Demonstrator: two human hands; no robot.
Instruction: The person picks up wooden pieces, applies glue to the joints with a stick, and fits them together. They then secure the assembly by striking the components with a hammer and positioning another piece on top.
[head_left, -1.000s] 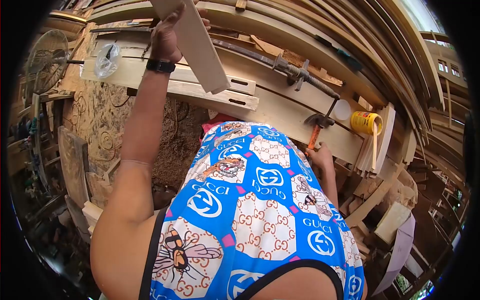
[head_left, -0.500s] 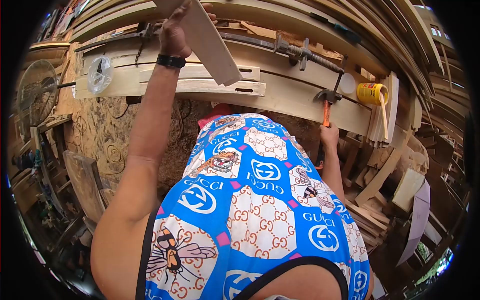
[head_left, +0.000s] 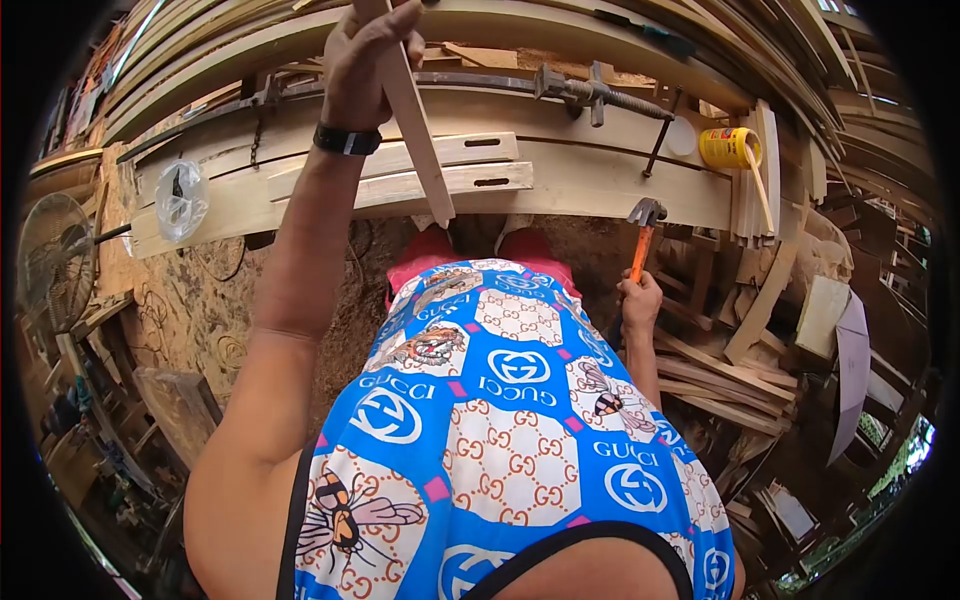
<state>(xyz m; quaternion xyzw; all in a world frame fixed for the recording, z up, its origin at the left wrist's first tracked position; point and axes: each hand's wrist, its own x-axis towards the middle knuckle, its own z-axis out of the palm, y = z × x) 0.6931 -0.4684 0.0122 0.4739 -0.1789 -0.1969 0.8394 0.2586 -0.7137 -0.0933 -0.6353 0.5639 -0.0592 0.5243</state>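
My left hand is closed around a pale wooden board, held up on edge over the bench at the top of the view. The board's lower end hangs down past the bench's front edge. My right hand grips a claw hammer by its orange handle, head upward, in front of the bench. Beneath the board, two wooden rails lie side by side on the bench, each with a dark slot near its right end.
A long bar clamp runs along the wooden bench. At the right stands a yellow tub with a stick in it, beside upright slats. A clear plastic bag lies at left, near a fan. Lumber is stacked behind.
The board in my left hand has turned from showing its broad face to its narrow edge, its lower end now nearer me. The hammer has moved down and left, away from the clamp.
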